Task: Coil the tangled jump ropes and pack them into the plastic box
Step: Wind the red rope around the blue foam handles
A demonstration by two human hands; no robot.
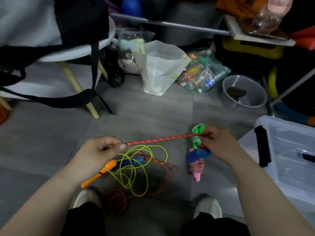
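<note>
Left grip (pixel 98 150) and right grip (pixel 216 142) pinch red rope (pixel 158 138) taut.

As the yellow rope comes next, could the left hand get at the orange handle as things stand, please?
Probably not yet: the left hand pinches the taut red rope. The orange handle lies uncovered just beneath it.

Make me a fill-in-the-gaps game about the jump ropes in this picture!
1. The tight rope between the left hand and the right hand is coloured ____.
2. The yellow rope lying loose on the floor has handles coloured ____.
3. The plastic box sits on the person's ____ side.

Missing words: red; orange; right.
</note>
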